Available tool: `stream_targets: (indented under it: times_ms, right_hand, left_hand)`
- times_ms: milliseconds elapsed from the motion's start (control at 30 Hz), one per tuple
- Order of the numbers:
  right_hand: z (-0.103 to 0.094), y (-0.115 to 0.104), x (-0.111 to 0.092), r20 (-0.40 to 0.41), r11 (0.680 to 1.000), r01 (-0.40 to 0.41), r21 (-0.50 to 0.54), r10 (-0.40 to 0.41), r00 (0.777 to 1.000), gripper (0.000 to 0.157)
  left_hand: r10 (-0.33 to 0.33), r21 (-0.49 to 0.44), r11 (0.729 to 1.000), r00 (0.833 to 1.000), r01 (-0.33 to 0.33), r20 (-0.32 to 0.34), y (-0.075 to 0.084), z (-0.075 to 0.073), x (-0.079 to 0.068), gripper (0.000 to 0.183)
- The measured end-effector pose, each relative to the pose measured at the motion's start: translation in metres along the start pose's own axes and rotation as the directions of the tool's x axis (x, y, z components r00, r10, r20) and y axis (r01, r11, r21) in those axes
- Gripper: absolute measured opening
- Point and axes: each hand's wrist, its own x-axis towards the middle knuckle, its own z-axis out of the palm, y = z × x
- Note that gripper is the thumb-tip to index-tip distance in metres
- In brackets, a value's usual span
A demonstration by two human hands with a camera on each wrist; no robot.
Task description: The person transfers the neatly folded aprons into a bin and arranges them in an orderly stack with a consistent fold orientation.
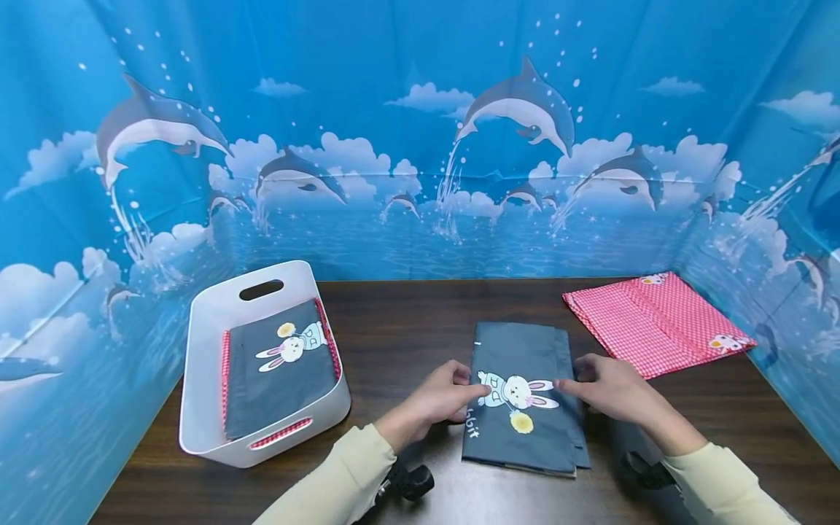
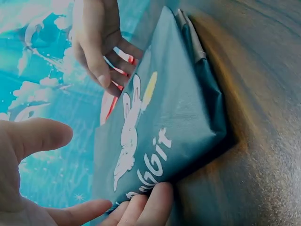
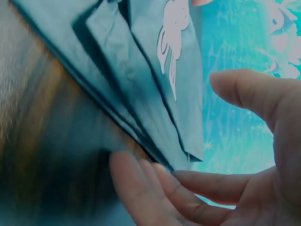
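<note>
A folded dark grey cloth (image 1: 525, 448) with a printed white rabbit, a yellow flower and part of a word lies on the table. My left hand (image 1: 438, 401) is at its left edge; in the left wrist view the fingertips (image 2: 157, 207) touch the lettered edge while the thumb stands apart above. At the opposite edge is my right hand (image 1: 613, 388). The right wrist view has its fingers (image 3: 127, 179) beside the stacked layers, the thumb (image 3: 235, 89) spread away from them. Nothing is pinched between thumb and fingers of either hand.
On the left of the dark wooden table (image 1: 394, 321) stands a white basket (image 1: 197, 408), holding a folded grey rabbit cloth (image 1: 275, 394) with red-checked fabric around it. A red-checked folded cloth (image 1: 656, 321) lies at the back right. Dolphin-printed curtains (image 1: 367, 87) enclose the table.
</note>
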Motion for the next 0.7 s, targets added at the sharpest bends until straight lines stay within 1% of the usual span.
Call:
stream_targets:
  times_ms: [67,167,367,567,700]
  right_hand:
    - [0.003,-0.001,-0.002,0.019,0.998,-0.020,0.064,0.018,1.000,0.087]
    - [0.007,-0.005,-0.002,0.022,0.994,-0.035,0.105,0.032,0.999,0.086]
    - [0.015,-0.008,-0.002,0.011,0.993,-0.033,0.113,0.032,0.999,0.086]
    - [0.020,-0.008,-0.003,-0.015,0.995,0.011,0.100,-0.009,1.000,0.094]
    - [0.021,-0.008,-0.004,-0.006,0.996,0.011,0.092,-0.011,1.000,0.099]
  left_hand:
    - [-0.005,-0.020,1.000,1.000,0.005,0.004,-0.002,0.001,0.000,0.058]
    - [0.008,-0.033,0.999,1.000,-0.008,-0.004,-0.002,0.001,0.001,0.056]
    - [0.009,-0.064,0.998,1.000,-0.010,-0.001,-0.005,0.003,0.001,0.054]
    - [0.003,-0.107,0.994,1.000,-0.004,-0.003,-0.006,0.005,0.004,0.051]
    - [0.012,-0.162,0.987,1.000,-0.012,0.001,-0.008,0.006,0.006,0.047]
